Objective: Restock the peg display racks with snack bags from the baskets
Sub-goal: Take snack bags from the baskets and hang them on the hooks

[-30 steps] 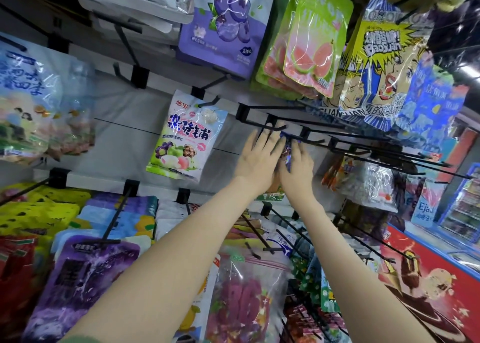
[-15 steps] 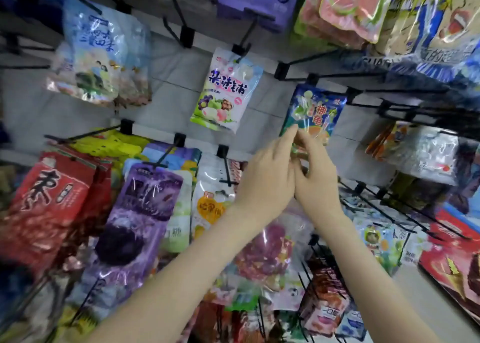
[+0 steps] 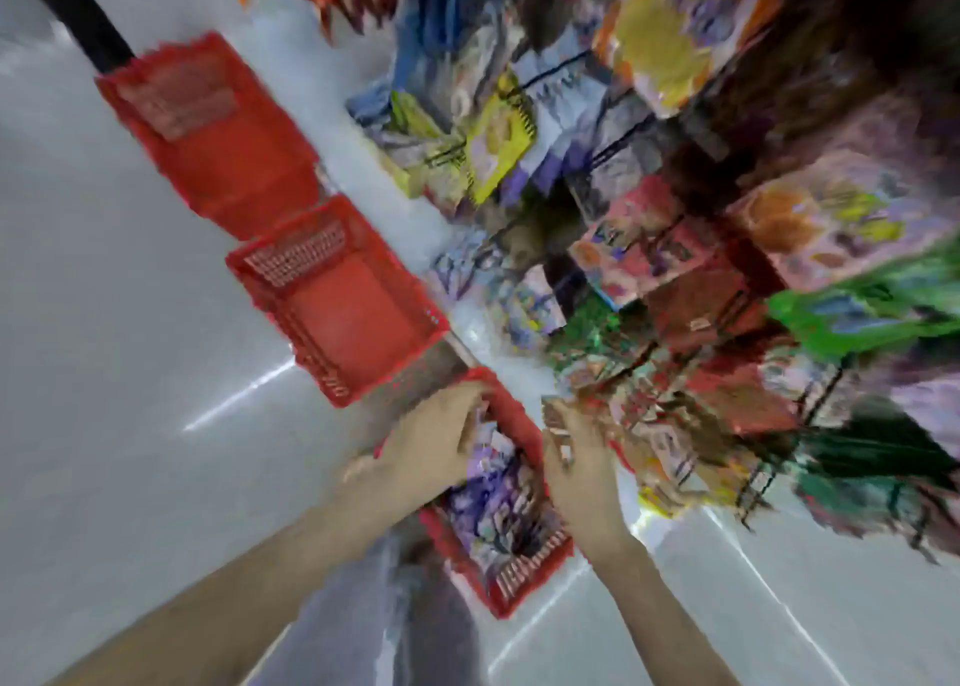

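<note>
Though blurred, purple-white snack bags

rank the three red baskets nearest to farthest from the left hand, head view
1. Near basket, holding snack bags: directly under the left hand, at bottom centre.
2. Middle basket: next along the row, just beyond the hand.
3. Far basket: upper left, beside the dark post.
</note>
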### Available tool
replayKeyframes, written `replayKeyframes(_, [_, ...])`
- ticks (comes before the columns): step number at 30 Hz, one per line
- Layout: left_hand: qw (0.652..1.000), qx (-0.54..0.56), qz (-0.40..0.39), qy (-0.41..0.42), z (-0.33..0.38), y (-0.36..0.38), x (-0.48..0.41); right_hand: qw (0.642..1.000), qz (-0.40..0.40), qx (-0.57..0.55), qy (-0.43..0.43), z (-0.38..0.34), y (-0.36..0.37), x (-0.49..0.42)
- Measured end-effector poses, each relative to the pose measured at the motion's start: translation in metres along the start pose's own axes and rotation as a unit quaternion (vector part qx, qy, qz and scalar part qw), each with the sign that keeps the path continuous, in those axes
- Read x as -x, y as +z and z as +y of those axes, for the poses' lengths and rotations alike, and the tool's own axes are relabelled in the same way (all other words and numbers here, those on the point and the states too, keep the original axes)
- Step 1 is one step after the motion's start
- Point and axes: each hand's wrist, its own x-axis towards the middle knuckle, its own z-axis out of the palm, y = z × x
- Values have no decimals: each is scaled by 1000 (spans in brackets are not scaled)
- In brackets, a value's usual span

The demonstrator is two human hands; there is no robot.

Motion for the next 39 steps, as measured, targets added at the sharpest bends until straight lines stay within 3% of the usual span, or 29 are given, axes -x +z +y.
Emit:
replayKeyframes(2, [996,-56,-39,-62,-64,48,21,997,-51,23,61,62,61,11])
replayKeyframes(7, [976,-148,-127,-100,-206,182,38,976,-151,75,136,215,183,18])
replayKeyframes(9, [967,-152,-170,-112,-243,230,33,960,-215,90,156,268,220,13])
replayKeyframes(13, [953,-174,-231,-84,-290,306,3,944,-250,123,177,352,277,-12])
replayKeyframes(15, [943,-219,-240,-73,-310,336,-15,948,-240,145,150,383,300,-29])
replayKeyframes(17, [934,-257,-242,-55,-326,362,-29,951,-228,203,57,409,318,-48])
replayKeyframes(21, [919,-274,-270,-82,-347,400,-45,901,-267,333,-73,439,346,-56])
replayKeyframes(30, [884,-286,-365,-65,-352,406,-44,919,-190,304,-164,456,348,-16])
replayKeyframes(34, [885,-213,-400,-104,-350,411,-38,929,-143,291,-180,458,340,-25])
replayKeyframes(39, [867,-215,-439,-102,-341,425,-31,893,-166,387,-158,454,339,-32])
